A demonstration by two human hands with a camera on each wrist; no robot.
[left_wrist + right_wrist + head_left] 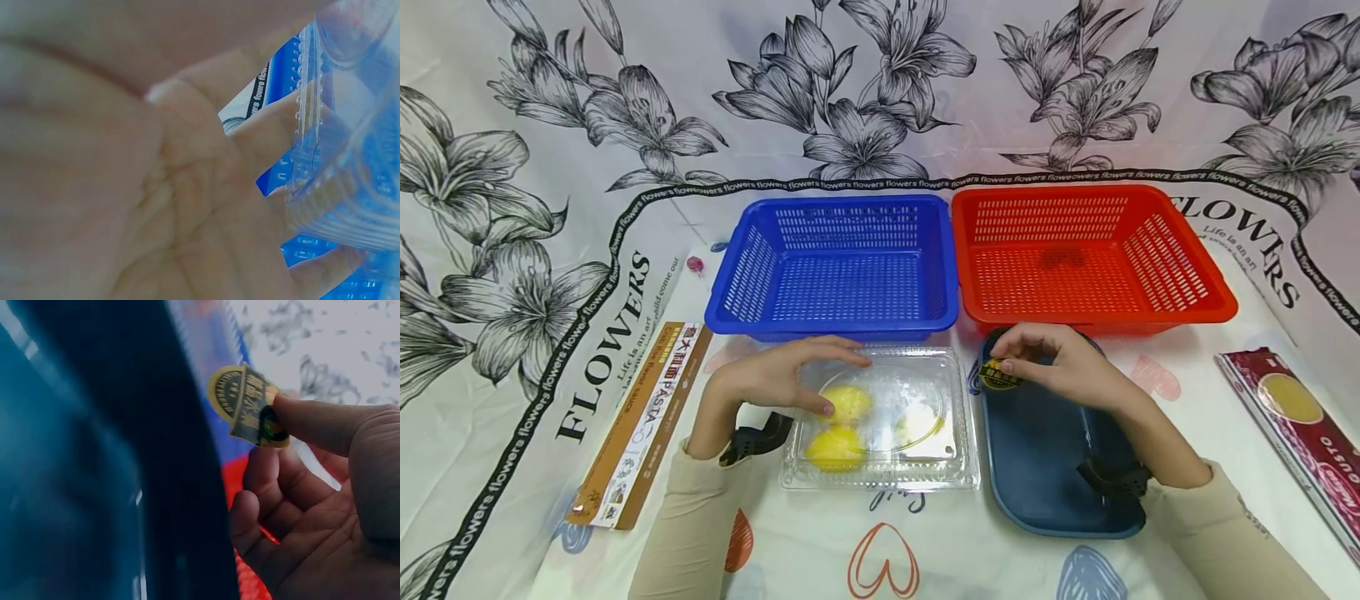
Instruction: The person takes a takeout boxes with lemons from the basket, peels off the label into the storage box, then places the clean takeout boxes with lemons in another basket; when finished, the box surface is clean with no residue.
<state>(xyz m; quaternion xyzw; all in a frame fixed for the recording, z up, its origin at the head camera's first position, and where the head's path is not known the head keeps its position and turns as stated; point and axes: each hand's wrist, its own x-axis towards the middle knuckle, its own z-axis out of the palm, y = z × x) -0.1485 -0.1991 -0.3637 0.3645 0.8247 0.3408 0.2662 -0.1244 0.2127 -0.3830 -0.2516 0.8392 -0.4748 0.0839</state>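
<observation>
A clear plastic clamshell box (pixel 887 475) with rounded yellow items (pixel 837 450) inside lies closed in front of the blue basket. My left hand (pixel 782 371) is at its left side, thumb over the lid and fingers reaching toward the back rim. In the left wrist view the fingers of this hand (pixel 206 206) look spread and fairly straight beside the clear plastic. My right hand (pixel 1060 367) pinches a round black-and-gold sticker (pixel 247 406) between thumb and finger. That hand is above the far end of a dark blue tray (pixel 1045 467).
A blue basket (pixel 850 325) and a red basket (pixel 1097 312) stand side by side at the back. A brown pasta box (pixel 640 425) lies at the left, and a dark red box (pixel 1292 433) at the right. Flower-printed cloth (pixel 880 92) hangs behind.
</observation>
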